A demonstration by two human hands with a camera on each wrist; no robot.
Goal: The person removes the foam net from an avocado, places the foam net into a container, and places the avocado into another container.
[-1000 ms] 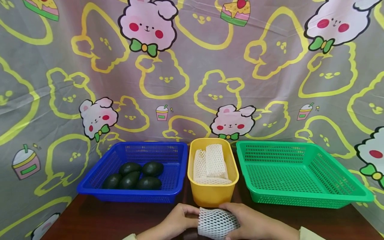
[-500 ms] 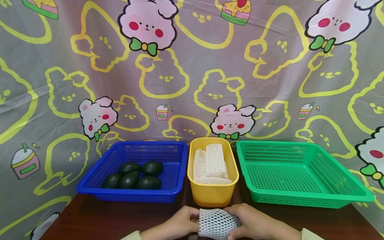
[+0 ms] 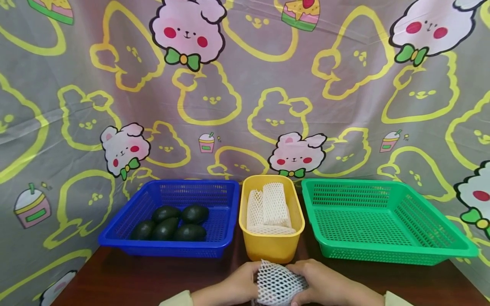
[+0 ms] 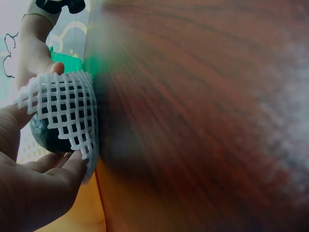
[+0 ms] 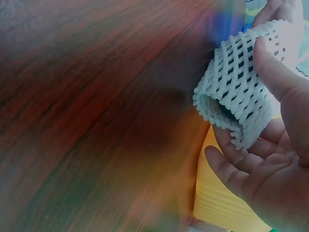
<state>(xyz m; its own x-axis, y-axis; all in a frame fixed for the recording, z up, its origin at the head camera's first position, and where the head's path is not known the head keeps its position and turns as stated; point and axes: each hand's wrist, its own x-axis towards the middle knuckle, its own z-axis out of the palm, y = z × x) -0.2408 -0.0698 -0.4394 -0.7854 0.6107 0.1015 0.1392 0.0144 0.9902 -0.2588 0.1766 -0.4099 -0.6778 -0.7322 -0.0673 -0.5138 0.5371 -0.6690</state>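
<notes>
A white foam net sleeve (image 3: 277,284) wraps a dark green avocado (image 4: 44,134) low in the middle of the head view. The fruit shows through the mesh, and one end of it peeks out on the left hand's side in the left wrist view. My left hand (image 3: 244,283) holds the sleeve's left end, fingertips at the net's slanting edge. From the other side my right hand (image 3: 320,279) grips the sleeve, thumb laid along the mesh in the right wrist view. Part of the net's open end, folded inward, faces that camera.
Behind the hands stands a yellow tub (image 3: 272,246) with several foam net sleeves (image 3: 274,204). A blue basket (image 3: 160,247) on the left holds several avocados (image 3: 165,229). To the right is a green basket (image 3: 386,247). All rest on a dark wooden table (image 3: 115,280) before a patterned cloth (image 3: 237,85).
My left hand has moved right and closer in against the sleeve. The net's left edge now lifts and slants upward. My right hand stays nearly in place.
</notes>
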